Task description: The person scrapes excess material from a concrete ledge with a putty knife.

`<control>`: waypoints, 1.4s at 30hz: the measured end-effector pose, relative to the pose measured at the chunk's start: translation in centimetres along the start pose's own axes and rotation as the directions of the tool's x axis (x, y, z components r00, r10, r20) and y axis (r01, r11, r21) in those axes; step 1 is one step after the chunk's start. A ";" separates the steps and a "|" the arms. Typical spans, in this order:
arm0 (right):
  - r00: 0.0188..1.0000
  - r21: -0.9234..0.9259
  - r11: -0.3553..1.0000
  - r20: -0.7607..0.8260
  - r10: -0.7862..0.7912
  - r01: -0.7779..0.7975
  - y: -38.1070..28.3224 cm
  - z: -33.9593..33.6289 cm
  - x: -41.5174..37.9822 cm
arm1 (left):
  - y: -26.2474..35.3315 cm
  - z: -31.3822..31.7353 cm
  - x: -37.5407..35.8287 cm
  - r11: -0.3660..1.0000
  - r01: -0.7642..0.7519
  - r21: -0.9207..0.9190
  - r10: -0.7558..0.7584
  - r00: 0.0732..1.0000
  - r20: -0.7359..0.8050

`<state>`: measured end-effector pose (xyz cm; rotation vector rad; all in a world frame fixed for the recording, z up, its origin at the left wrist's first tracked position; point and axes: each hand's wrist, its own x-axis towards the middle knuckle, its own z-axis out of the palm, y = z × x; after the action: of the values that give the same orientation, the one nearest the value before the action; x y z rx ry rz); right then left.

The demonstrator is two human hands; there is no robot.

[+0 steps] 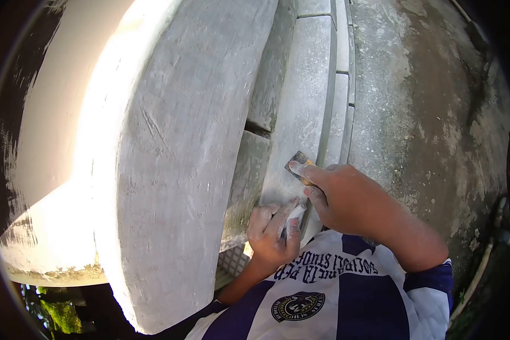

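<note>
A small piece of sandpaper [298, 164], dark with a tan side, is pinched under the thumb of my right hand [351, 195]. It touches the grey, dusty concrete ledge [303, 85]. Lower on the same ledge, close to my body, my left hand [273, 233] is closed with curled fingers. Something whitish [296, 213] shows between its thumb and fingers; its kind is not clear. White powder coats the fingers of both hands.
To the left stands a broad, smooth grey concrete slab [181, 136] with scratches. A dark gap [257, 129] splits the recessed strip beside it. Stained ground or wall [425, 113] fills the right side, with a thin pipe [481, 266]. Green plants [62, 314] show at lower left.
</note>
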<state>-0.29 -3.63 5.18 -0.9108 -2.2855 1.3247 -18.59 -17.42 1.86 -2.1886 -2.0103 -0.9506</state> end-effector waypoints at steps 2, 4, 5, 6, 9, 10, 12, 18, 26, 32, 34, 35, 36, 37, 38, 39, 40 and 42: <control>1.000 -0.009 1.000 0.020 0.004 -0.004 -0.6 0.8 0.5 | -0.1 0.1 -0.1 1.000 0.000 -0.002 0.000 1.000 -0.017; 0.995 0.006 0.998 0.077 0.064 -0.065 -1.1 0.9 1.5 | -0.3 0.3 -0.3 1.000 -0.010 -0.012 0.009 0.999 -0.046; 0.990 0.011 0.995 0.108 0.095 -0.096 -1.1 0.8 1.9 | -0.4 0.4 -0.3 1.000 -0.012 -0.017 0.011 0.998 -0.061; 0.994 0.078 0.994 0.076 0.075 -0.081 -0.8 0.8 2.4 | -0.4 0.5 -0.3 1.000 -0.019 -0.019 0.017 0.997 -0.069; 0.993 0.427 0.898 0.000 0.117 -0.106 -0.5 1.6 3.3 | -0.4 0.5 -0.4 1.000 -0.019 -0.023 0.017 0.995 -0.094; 0.981 0.622 0.767 0.004 0.195 -0.155 -1.0 2.0 3.5 | -0.4 0.6 -0.5 1.000 -0.013 -0.027 0.010 0.995 -0.103; 0.953 0.847 0.488 0.068 0.296 -0.212 -2.0 3.1 3.8 | -0.5 0.7 -0.4 1.000 -0.011 -0.021 0.009 0.995 -0.102; 0.946 0.929 0.299 0.127 0.298 -0.219 -2.9 5.1 4.3 | -0.8 0.1 -0.8 1.000 -0.022 0.005 0.022 1.000 -0.012; 0.909 0.842 0.427 0.161 0.385 -0.330 -2.3 4.6 4.8 | -0.5 -0.1 0.0 0.996 -0.089 -0.004 0.089 0.995 -0.048; 0.907 0.832 0.428 0.194 0.373 -0.354 -3.5 3.9 5.3 | -0.9 -0.3 -0.1 0.997 -0.074 -0.014 0.074 0.997 0.022; 0.917 0.846 0.420 0.176 0.359 -0.327 -3.1 4.3 5.2 | -0.9 -0.5 -0.1 0.998 -0.061 -0.016 0.061 0.997 0.043; 0.922 0.854 0.418 0.164 0.350 -0.310 -2.9 4.4 5.2 | -0.9 -0.5 -0.1 0.998 -0.057 -0.016 0.058 0.997 0.052; 0.923 0.851 0.420 0.174 0.342 -0.316 -2.9 4.5 5.0 | -0.8 -0.5 -0.3 0.999 -0.045 -0.010 0.046 0.997 0.061; 0.925 0.849 0.421 0.181 0.333 -0.318 -2.9 4.5 4.8 | -0.8 -0.5 -0.5 0.999 -0.037 -0.002 0.037 0.997 0.071; 0.929 0.850 0.424 0.183 0.322 -0.314 -3.0 4.4 4.8 | -0.9 -0.5 -0.5 0.999 -0.035 0.008 0.034 0.996 0.079; 0.932 0.844 0.444 0.164 0.322 -0.302 -3.0 4.3 4.9 | -1.1 -0.5 -0.3 0.999 -0.050 0.003 0.050 0.996 0.072; 0.934 0.835 0.463 0.152 0.323 -0.296 -3.0 4.4 5.0 | -1.1 -0.4 -0.3 0.998 -0.059 -0.003 0.059 0.996 0.066; 0.936 0.826 0.492 0.113 0.334 -0.275 -2.8 4.8 5.0 | -1.1 -0.3 -0.4 0.998 -0.067 -0.015 0.068 0.996 0.053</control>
<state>-7.71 -4.28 5.05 -0.9619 -1.1279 2.1965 -19.71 -17.71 1.48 -2.2968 -1.9435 -0.9107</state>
